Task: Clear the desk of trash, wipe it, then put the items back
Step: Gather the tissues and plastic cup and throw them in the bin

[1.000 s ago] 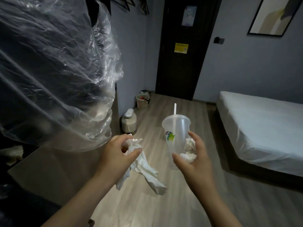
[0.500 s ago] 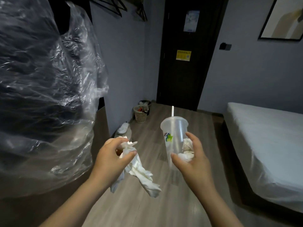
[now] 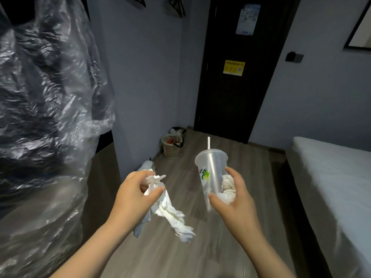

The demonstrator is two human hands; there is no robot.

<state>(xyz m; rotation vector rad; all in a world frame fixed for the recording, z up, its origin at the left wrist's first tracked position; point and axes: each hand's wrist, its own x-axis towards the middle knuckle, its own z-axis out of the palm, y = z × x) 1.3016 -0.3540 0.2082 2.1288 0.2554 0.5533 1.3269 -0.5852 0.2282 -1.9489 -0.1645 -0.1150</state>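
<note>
My left hand (image 3: pixel 133 199) grips a bunch of crumpled white tissue (image 3: pixel 170 215) that trails down and to the right below the fist. My right hand (image 3: pixel 230 199) holds a clear plastic cup (image 3: pixel 211 173) with a lid, a white straw and a green-blue print, tilted slightly left; a wad of white tissue (image 3: pixel 227 186) is pressed between my fingers and the cup. Both hands are raised above the wooden floor. A small woven waste basket (image 3: pixel 171 146) with trash in it stands on the floor ahead, by the wall near the door.
Clear plastic sheeting (image 3: pixel 46 117) over dark hanging clothes fills the left. A white appliance (image 3: pixel 146 166) sits on the floor by the wall behind my left hand. A dark door (image 3: pixel 236 77) is straight ahead, and a white bed (image 3: pixel 331 187) lies on the right.
The view has advanced toward the door and basket; the plastic sheeting has slid left. Both hands keep the same hold on the tissue and the cup.
</note>
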